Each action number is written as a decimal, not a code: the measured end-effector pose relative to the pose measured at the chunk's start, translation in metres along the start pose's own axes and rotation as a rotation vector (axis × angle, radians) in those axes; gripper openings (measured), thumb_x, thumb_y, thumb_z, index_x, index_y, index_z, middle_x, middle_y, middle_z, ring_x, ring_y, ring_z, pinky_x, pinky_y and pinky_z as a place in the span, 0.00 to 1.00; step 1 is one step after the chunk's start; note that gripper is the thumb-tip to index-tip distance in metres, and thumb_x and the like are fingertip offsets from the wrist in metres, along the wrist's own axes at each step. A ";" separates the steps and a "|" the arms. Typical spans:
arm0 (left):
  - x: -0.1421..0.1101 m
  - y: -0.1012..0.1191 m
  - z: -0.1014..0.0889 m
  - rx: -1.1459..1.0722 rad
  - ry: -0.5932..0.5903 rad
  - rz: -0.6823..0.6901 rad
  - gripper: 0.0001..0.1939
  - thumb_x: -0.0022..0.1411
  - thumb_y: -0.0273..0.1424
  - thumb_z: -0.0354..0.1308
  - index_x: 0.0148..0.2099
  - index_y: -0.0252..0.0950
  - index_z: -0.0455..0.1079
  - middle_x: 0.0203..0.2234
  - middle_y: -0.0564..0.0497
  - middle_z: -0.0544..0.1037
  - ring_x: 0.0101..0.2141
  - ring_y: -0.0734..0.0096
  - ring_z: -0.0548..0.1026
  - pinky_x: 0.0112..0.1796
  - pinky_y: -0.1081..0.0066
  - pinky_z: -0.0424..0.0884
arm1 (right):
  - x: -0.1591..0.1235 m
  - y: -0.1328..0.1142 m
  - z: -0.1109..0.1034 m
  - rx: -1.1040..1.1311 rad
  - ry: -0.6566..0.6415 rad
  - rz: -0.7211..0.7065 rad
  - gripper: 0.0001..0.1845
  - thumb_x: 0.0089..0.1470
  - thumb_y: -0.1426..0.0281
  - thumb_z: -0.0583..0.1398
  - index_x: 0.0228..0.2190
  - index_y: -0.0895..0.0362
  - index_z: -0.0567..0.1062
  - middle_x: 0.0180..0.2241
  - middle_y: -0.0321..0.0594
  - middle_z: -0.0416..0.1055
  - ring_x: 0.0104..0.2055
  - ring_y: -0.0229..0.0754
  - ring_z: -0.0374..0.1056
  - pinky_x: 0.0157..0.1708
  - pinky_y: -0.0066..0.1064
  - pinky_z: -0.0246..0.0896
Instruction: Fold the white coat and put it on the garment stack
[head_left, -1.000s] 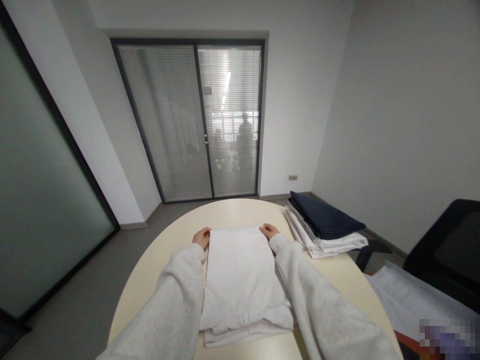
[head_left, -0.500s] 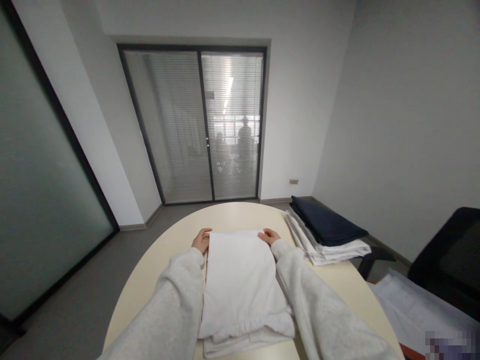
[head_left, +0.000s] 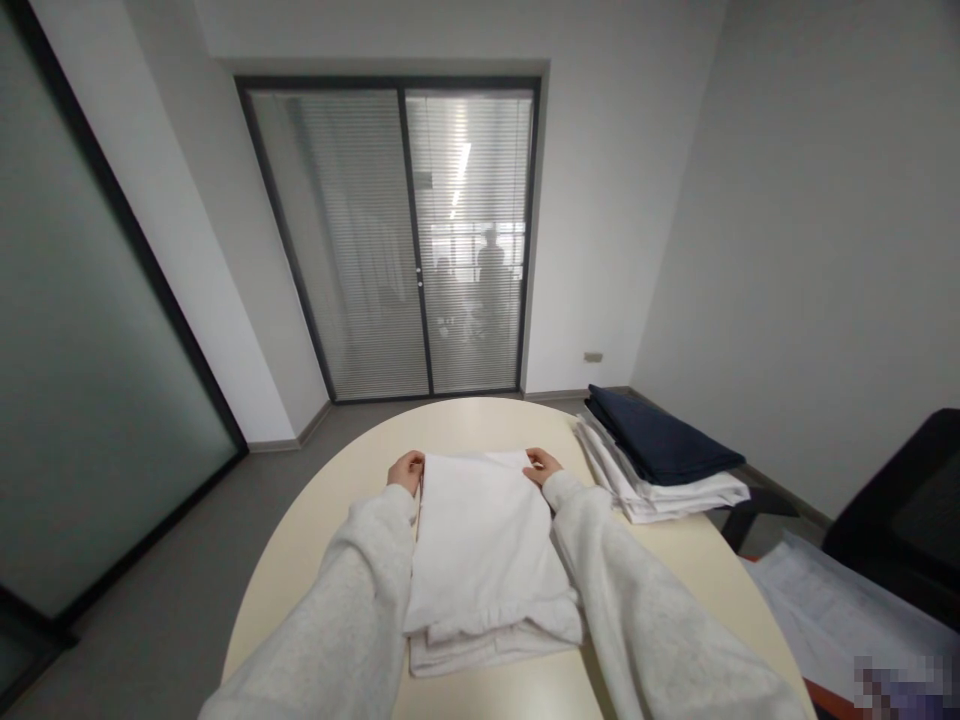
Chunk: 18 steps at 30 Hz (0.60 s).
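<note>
Two glazed panels (head_left: 469, 330): dark-framed, finely slatted blinds, set in the far wall; dim figures show behind the right one.
Round table (head_left: 300, 560): cream top, directly before the person.
Black chair (head_left: 911, 500): beyond the table's right edge; pale sheeting (head_left: 832, 610) lies beside it, over something orange.
White cloth (head_left: 487, 540): folded in layers, flat on the table between the grey sleeves; straight edge far, uneven layered edge near.
Side pile: near the table's right rim, navy cloth (head_left: 664, 440) on top of folded white fabric (head_left: 656, 500).
Left hand (head_left: 406, 470): at the white cloth's far left corner, thumb and fingers pinching its edge.
Right hand (head_left: 542, 466): at the far right corner, thumb and curled fingers pinching it.
Wall plate (head_left: 593, 357): small, low, right of the panels.
</note>
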<state>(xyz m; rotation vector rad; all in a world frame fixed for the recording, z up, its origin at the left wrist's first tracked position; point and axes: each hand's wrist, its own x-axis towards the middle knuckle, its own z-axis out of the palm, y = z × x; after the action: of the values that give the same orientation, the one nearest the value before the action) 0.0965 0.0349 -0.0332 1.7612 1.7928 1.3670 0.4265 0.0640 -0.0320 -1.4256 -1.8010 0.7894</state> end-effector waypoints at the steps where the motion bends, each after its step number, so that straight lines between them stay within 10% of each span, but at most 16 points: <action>1: 0.000 0.001 -0.002 0.019 0.013 0.048 0.10 0.47 0.22 0.50 0.33 0.35 0.70 0.29 0.52 0.74 0.30 0.72 0.71 0.36 0.74 0.65 | -0.001 -0.004 -0.001 -0.042 0.029 0.003 0.31 0.39 0.68 0.59 0.48 0.56 0.63 0.44 0.47 0.67 0.44 0.47 0.64 0.45 0.42 0.58; 6: -0.001 0.012 -0.010 0.087 0.036 0.179 0.13 0.45 0.23 0.55 0.36 0.37 0.66 0.30 0.52 0.69 0.29 0.73 0.68 0.34 0.74 0.65 | -0.017 -0.036 0.003 -0.454 -0.040 -0.304 0.37 0.43 0.60 0.58 0.55 0.56 0.58 0.57 0.46 0.52 0.59 0.52 0.46 0.55 0.46 0.43; 11: -0.005 0.025 -0.007 -0.207 -0.181 -0.248 0.07 0.48 0.29 0.57 0.26 0.36 0.61 0.16 0.58 0.65 0.19 0.78 0.65 0.23 0.78 0.62 | -0.036 -0.050 0.018 -0.568 -0.395 -0.311 0.36 0.51 0.47 0.45 0.59 0.47 0.48 0.61 0.33 0.41 0.63 0.51 0.30 0.56 0.55 0.26; 18: -0.012 0.041 -0.012 -0.486 -0.542 -0.586 0.20 0.51 0.45 0.54 0.20 0.34 0.59 0.08 0.59 0.58 0.10 0.81 0.55 0.14 0.77 0.54 | -0.039 -0.046 0.014 -0.620 -0.470 -0.280 0.36 0.52 0.45 0.40 0.59 0.44 0.43 0.62 0.30 0.33 0.63 0.48 0.23 0.57 0.52 0.20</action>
<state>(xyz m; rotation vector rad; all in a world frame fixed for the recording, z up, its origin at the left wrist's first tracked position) 0.1157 0.0115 -0.0006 1.0824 1.3622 0.8683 0.3957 0.0155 -0.0091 -1.3659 -2.7105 0.4538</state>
